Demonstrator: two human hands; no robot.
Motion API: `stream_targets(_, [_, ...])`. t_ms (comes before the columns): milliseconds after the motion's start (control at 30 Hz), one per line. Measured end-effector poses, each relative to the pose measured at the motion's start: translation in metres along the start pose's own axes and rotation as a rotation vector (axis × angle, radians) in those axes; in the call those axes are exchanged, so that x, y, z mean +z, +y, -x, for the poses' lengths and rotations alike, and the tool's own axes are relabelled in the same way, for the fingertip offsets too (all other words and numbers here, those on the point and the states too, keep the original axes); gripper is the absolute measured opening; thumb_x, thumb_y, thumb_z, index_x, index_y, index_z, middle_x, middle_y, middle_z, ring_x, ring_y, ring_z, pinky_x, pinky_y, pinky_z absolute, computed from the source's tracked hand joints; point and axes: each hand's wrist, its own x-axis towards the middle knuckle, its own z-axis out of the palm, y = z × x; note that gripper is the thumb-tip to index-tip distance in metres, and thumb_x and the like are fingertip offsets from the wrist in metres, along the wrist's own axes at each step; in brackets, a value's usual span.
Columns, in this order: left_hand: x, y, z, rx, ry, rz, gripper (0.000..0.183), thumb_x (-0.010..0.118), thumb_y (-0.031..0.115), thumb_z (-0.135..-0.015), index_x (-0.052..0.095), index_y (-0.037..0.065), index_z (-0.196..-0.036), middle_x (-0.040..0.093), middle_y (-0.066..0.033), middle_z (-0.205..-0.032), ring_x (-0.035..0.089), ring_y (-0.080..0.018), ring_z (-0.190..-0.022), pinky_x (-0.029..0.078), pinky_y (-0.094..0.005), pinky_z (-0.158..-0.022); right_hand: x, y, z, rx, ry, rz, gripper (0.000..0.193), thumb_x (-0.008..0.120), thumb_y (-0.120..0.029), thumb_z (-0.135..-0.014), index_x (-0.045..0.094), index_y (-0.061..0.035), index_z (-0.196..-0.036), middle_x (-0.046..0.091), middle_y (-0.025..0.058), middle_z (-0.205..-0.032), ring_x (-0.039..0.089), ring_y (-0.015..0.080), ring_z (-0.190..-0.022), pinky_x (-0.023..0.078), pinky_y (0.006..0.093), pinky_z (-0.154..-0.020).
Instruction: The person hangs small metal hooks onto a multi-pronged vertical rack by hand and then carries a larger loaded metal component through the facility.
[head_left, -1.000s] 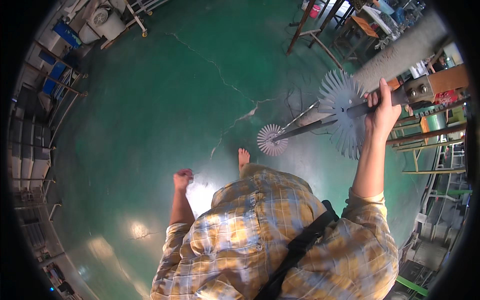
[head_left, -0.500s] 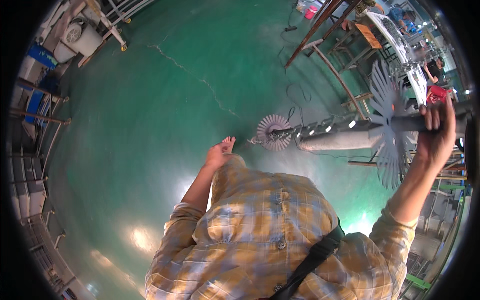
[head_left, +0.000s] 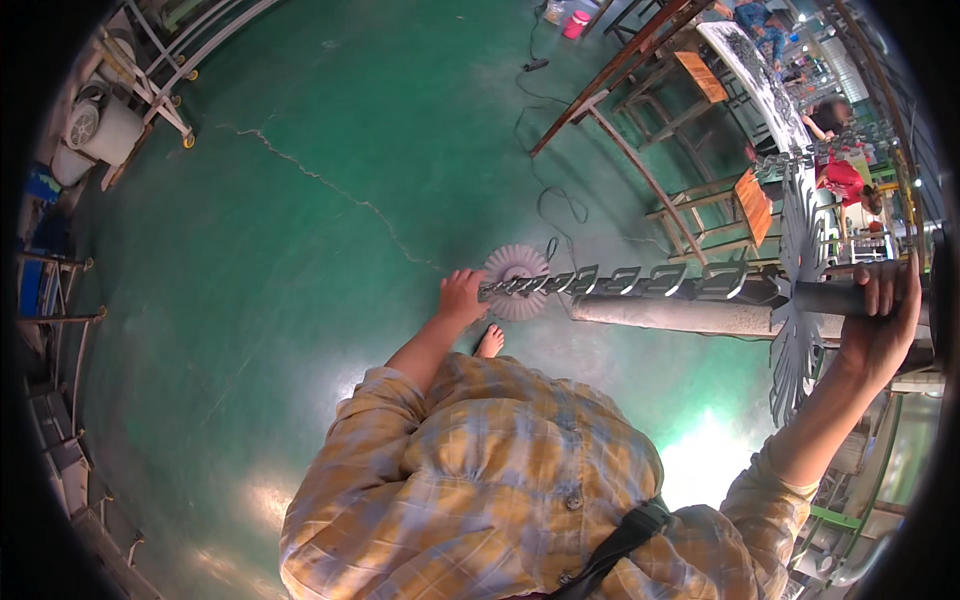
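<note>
Two grey slotted discs share one tall stand: the upper disc (head_left: 797,345) is large and at the right, the lower disc (head_left: 519,258) smaller and near the middle. Between them runs a chain of flat, shiny dark links (head_left: 620,281). Up by the upper disc, my right hand (head_left: 878,310) has its fingers wrapped round a dark shaft (head_left: 832,298), one finger stretched along it. At the lower disc's left rim, my left hand (head_left: 462,297) closes on the chain's lower end, its fingertips partly hidden.
A thick pale pole (head_left: 670,313) lies alongside the chain. Rust-brown frame legs (head_left: 625,65) and wooden stools (head_left: 752,205) stand at the far right, where people sit at a long table (head_left: 750,70). Cables (head_left: 560,205) trail across the green floor. Wheeled racks (head_left: 165,100) line the left.
My left hand has moved up and right to the chain's lower end. My right hand stays at the shaft. The upper disc has turned more edge-on, and the view has shifted.
</note>
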Motion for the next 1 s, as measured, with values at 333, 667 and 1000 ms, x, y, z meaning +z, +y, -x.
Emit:
stream_targets(333, [-0.006,0.043,-0.029,0.268,0.157,0.131,0.039,0.071,0.022,-0.055,0.057,0.016,-0.091,0.056,-0.0011,-0.09,0.05,-0.0215,-0.09,0.035,-0.0379,-0.08,0.017,0.023,-0.022,0.012,0.003,0.01,0.022,0.042,-0.016,-0.088,0.043,-0.007,-0.068,0.025,-0.0026,-0.053,0.026,0.0083,-0.046,0.034,0.0265,-0.061])
stream_targets(667, [-0.01,0.063,-0.039,0.294,0.081,0.222,0.041,0.07,0.022,-0.056,0.056,0.016,-0.094,0.056,-0.0018,-0.091,0.05,-0.021,-0.091,0.034,-0.0378,-0.081,0.017,0.042,-0.027,0.005,-0.041,0.036,0.02,0.04,-0.016,-0.089,0.046,-0.0053,-0.072,0.026,-0.0022,-0.054,0.026,0.0082,-0.048,0.034,0.0269,-0.06])
stream_targets(1000, [-0.038,0.088,-0.056,0.544,0.073,0.251,0.035,0.069,0.025,-0.06,0.057,0.013,-0.091,0.055,-0.0017,-0.095,0.049,-0.0206,-0.091,0.034,-0.0359,-0.08,0.018,0.057,-0.029,-0.013,-0.031,0.044,0.023,0.041,-0.017,-0.088,0.045,-0.0051,-0.069,0.025,-0.0015,-0.054,0.027,0.009,-0.048,0.033,0.0281,-0.059])
